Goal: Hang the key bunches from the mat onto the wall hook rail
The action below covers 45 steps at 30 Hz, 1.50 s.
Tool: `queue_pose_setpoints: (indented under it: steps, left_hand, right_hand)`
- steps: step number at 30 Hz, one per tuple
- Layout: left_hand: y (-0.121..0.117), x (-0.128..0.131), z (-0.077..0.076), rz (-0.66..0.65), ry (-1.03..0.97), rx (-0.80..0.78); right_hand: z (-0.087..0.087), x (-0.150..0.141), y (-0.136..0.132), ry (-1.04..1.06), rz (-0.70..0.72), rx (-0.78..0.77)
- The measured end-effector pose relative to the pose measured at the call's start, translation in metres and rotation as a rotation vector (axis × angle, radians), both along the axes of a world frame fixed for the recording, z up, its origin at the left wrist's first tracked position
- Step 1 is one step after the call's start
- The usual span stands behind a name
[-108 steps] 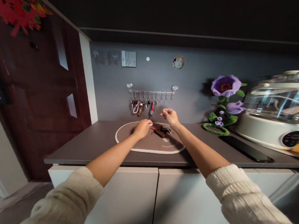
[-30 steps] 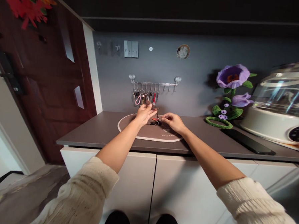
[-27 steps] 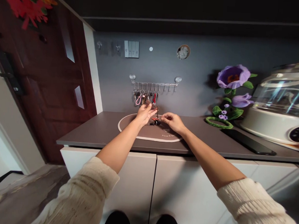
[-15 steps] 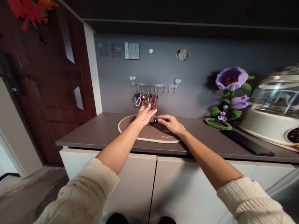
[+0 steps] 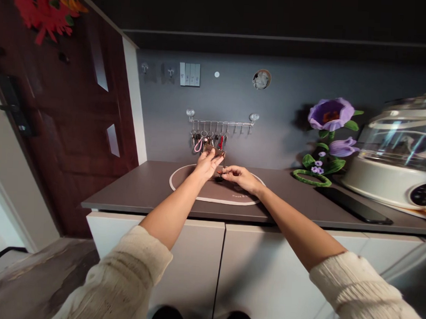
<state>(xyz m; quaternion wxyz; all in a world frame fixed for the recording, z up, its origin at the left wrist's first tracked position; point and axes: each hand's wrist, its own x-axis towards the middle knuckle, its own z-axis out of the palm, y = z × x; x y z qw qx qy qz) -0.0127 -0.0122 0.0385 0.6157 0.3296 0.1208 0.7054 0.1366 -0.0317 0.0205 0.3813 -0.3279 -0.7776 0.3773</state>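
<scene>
My left hand [image 5: 208, 162] pinches a brown fob [image 5: 215, 151] above the mat [image 5: 182, 192]; my right hand [image 5: 238, 176] pinches its keys [image 5: 220, 172]. A loose pinch could drop them onto the bench [image 5: 136, 193].

Left hand [image 5: 207, 163] and right hand [image 5: 241, 177] pinch a key bunch [image 5: 219, 171] above the mat [image 5: 183, 184].

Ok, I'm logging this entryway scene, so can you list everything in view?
key case: one, brown, held above mat
keys: small dark bunch, hanging under case
mat: one, brown oval, white rim, counter
counter: one, dark grey
hook rail: one, silver, wall, keys hung
flower: purple, right of mat
phone: one, black, counter right
appliance: one, white, far right
door: one, dark red, left
left hand: holds case
right hand: pinches keys
</scene>
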Motion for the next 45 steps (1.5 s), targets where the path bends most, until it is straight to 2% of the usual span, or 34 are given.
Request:
queue_pose_setpoints:
  steps: [9, 14, 20, 26, 31, 35, 40, 42, 45]
  left_hand:
    - [0.011, -0.008, -0.005, 0.102, -0.013, -0.070]
    - [0.010, -0.008, -0.006, 0.134, 0.061, -0.128]
    - [0.004, -0.002, -0.010, 0.098, 0.368, -0.261]
    - [-0.007, 0.002, -0.013, 0.025, 0.700, -0.263]
    - [-0.013, 0.004, -0.015, 0.170, 0.965, -0.147]
    - [-0.005, 0.005, -0.019, 0.299, 0.947, 0.014]
    - [0.001, 0.004, -0.019, 0.579, 0.891, 0.182]
    - [-0.003, 0.004, -0.015, 0.573, 0.834, 0.246]
    - [-0.010, 0.006, -0.010, 0.427, 0.802, 0.322]
  right_hand:
    - [0.001, 0.006, 0.010, 0.197, -0.076, 0.024]
    - [0.002, 0.011, 0.020, 0.327, -0.138, 0.072]
    - [0.003, 0.017, 0.026, 0.375, -0.275, 0.206]
    - [0.009, 0.018, 0.018, 0.410, -0.350, 0.216]
    - [0.012, 0.018, 0.014, 0.378, -0.344, 0.261]
    - [0.012, 0.018, 0.014, 0.385, -0.319, 0.277]
    - [0.011, 0.018, 0.015, 0.384, -0.280, 0.268]
    - [0.011, 0.017, 0.015, 0.361, -0.280, 0.263]
    - [0.011, 0.017, 0.015, 0.318, -0.284, 0.271]
